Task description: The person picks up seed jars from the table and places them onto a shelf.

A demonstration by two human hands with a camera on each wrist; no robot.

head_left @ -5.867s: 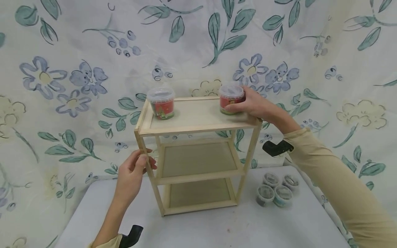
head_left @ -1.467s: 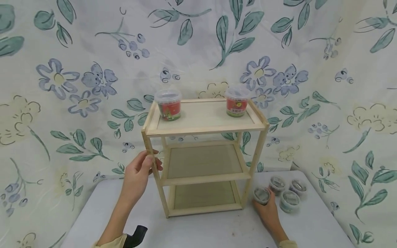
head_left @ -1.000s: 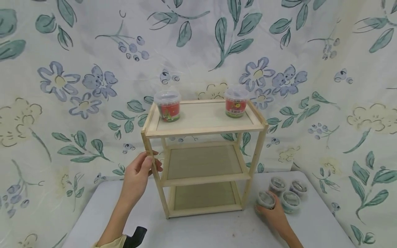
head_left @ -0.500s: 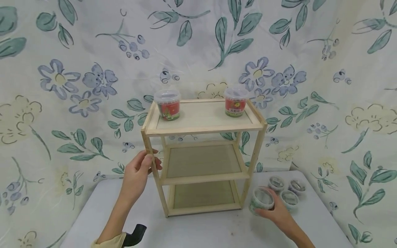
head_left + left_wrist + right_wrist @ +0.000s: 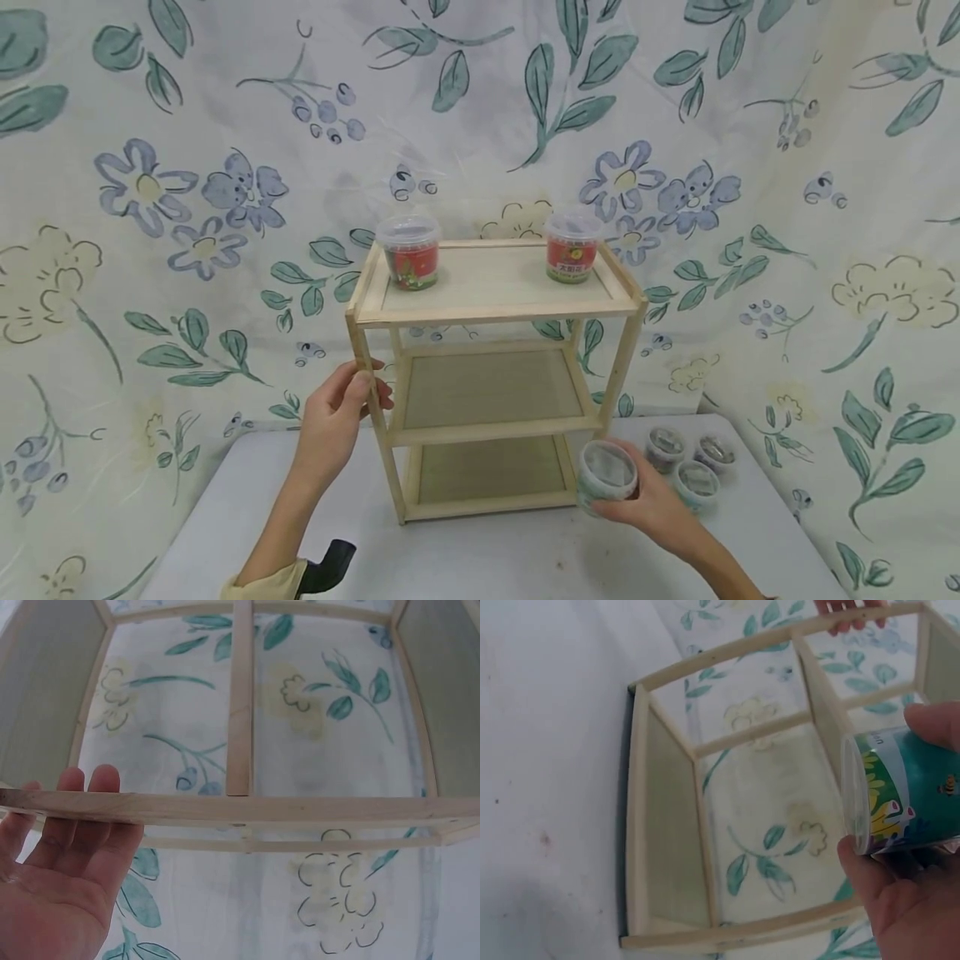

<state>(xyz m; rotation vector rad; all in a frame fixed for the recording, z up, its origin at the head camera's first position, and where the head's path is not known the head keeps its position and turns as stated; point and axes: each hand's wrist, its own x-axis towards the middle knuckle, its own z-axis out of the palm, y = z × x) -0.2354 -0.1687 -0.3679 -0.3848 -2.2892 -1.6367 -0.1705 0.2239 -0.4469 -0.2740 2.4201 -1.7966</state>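
A three-tier wooden shelf (image 5: 495,431) stands on the white table. My left hand (image 5: 330,425) grips its front left post, thumb in front and fingers curled behind; the left wrist view shows the fingers (image 5: 103,780) wrapped over the wood. In my right hand (image 5: 660,508) is a small plastic tub (image 5: 607,471), held off the table by the shelf's front right leg. Its teal label with flowers and a bee shows on the tub (image 5: 907,791) in the right wrist view. On the top tier sit two red-labelled tubs, one left (image 5: 411,254) and one right (image 5: 572,248).
Three more lidded tubs stand together on the table right of the shelf: a back one (image 5: 664,450), a right one (image 5: 715,454) and a front one (image 5: 696,483). A floral cloth (image 5: 480,108) hangs behind. The white table (image 5: 495,558) extends in front of the shelf.
My right hand let go of the right red-labelled tub on the top tier, took a tub from the table group, lifted it and carried it left towards the shelf. The left hand stayed put.
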